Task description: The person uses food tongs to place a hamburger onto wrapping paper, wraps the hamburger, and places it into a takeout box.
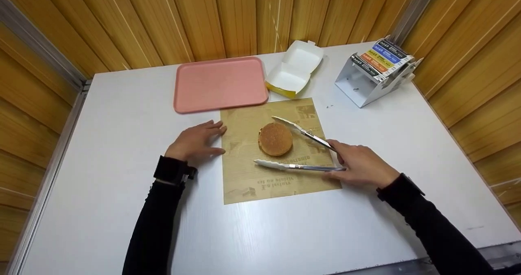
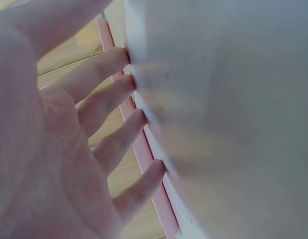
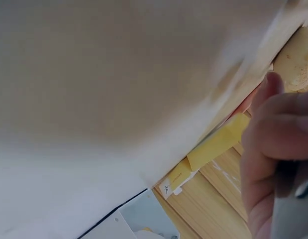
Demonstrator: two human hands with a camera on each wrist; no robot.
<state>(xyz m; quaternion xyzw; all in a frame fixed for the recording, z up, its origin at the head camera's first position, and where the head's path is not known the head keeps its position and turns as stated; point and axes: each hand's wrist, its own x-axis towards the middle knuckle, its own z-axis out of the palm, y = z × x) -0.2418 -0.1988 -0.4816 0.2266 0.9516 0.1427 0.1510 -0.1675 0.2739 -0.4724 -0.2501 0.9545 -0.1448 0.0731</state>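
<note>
At the left, a dark, matte sleeve [image 1: 151,230] leads to a black wrist strap [image 1: 170,170] and the left hand [image 1: 195,141]; its grip is loose, fingers apart, holding nothing, with the tips at the left edge of a brown paper sheet [image 1: 240,173]. Beyond it lies a pink tray [image 1: 220,85], a smooth rectangle with rounded corners and a raised rim, against the slatted, wood-grained wall [image 1: 236,18]. The paper is square and flat on the white, faintly grained counter [image 1: 122,144]; its darker brown lettering and small pictures run upside down and are too blurred to read. The bun [image 1: 275,139], round, golden brown and slightly speckled, rests near the middle of the paper. Shiny metal tongs [image 1: 313,168] with pale, scalloped tips lie spread either side of the bun, unclamped. Behind the paper, a hinged box [image 1: 304,57], white within and yellow outside, sits lid up. The right hand [image 1: 362,165] has its grip clamped on the tongs. At the far right, a white angular rack [image 1: 358,89] bears black, orange, yellow and blue labels [image 1: 382,58], their writing too small to make out.
</note>
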